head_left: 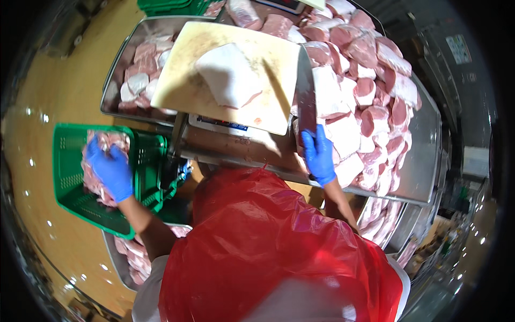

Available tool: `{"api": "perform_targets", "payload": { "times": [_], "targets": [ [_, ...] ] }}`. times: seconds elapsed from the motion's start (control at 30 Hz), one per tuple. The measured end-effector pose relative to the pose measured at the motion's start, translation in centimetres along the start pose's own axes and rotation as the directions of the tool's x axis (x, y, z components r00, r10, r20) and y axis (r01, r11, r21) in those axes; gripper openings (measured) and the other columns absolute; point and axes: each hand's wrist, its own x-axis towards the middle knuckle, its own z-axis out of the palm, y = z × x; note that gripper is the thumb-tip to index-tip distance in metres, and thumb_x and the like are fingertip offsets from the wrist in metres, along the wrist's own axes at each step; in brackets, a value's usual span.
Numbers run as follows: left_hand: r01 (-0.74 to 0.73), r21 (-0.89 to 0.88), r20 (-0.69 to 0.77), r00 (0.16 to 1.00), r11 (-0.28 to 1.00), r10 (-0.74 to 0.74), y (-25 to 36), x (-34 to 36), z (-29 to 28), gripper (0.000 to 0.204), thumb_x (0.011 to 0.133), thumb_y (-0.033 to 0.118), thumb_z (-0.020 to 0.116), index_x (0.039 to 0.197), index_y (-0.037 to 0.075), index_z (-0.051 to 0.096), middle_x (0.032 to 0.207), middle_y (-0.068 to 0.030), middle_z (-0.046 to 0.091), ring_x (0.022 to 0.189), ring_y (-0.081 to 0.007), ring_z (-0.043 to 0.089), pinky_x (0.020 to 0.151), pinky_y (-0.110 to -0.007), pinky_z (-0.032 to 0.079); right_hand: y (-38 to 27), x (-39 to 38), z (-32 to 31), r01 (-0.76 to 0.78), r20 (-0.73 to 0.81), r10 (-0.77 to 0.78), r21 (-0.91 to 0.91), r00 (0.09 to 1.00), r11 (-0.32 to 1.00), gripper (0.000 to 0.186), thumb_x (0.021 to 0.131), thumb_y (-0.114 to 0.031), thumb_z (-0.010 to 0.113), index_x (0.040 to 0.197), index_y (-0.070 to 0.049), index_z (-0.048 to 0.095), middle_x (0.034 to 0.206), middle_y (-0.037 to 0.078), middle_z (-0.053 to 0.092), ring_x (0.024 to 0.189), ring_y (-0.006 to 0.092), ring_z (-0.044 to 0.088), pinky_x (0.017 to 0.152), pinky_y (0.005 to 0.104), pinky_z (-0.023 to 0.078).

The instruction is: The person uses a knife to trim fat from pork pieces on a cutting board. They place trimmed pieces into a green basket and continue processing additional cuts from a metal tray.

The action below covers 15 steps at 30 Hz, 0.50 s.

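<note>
My left hand (111, 169), in a blue glove, is over the green basket (68, 174) at the left. Its thumb and fingers are spread against the meat trimmings (95, 180) in there. With my blue-gloved right hand (320, 155) I grip a long, broad-bladed knife (306, 88), its blade pointing away from me along the cutting board's right edge. On the pale cutting board (179, 64) lies a slab of meat (228, 75), white fat side up, touched by neither hand.
Cut meat pieces (370, 107) are heaped on the metal table (418, 161) at the right. Left of the board stands a metal tub (113, 80) of meat. A scale (206, 123) shows below the board. More meat (137, 260) fills a container at the lower left.
</note>
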Motion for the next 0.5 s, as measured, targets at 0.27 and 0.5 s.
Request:
{"api": "perform_targets", "payload": {
  "times": [0.27, 0.5],
  "targets": [
    [0.144, -0.765, 0.531, 0.693, 0.628, 0.488, 15.2, 10.9, 19.7, 0.055, 0.092, 0.023, 0.071, 0.138, -0.001, 0.053, 0.135, -0.0186, 0.06, 0.126, -0.0282, 0.058, 0.106, -0.039, 0.045, -6.1, 1.8, -1.1, -0.092, 0.113, 0.067, 0.232, 0.991, 0.968, 0.025, 0.101, -0.017, 0.058, 0.115, 0.003, 0.051, 0.073, 0.016, 0.064, 0.062, 0.0238, 0.064, 0.057, 0.0365, 0.05],
    [0.073, -0.79, 0.581, 0.402, 0.608, 0.707, 17.1, 13.1, 25.2, 0.043, 0.091, 0.012, 0.07, 0.131, 0.0, 0.059, 0.125, -0.0104, 0.063, 0.119, -0.0208, 0.056, 0.104, -0.032, 0.043, -4.3, 1.5, 2.0, -0.512, 0.512, 0.101, 0.783, 0.853, 0.353, 0.043, 0.103, -0.031, 0.057, 0.135, -0.005, 0.043, 0.103, 0.006, 0.06, 0.088, 0.0151, 0.062, 0.076, 0.0326, 0.056]
  ]
}}
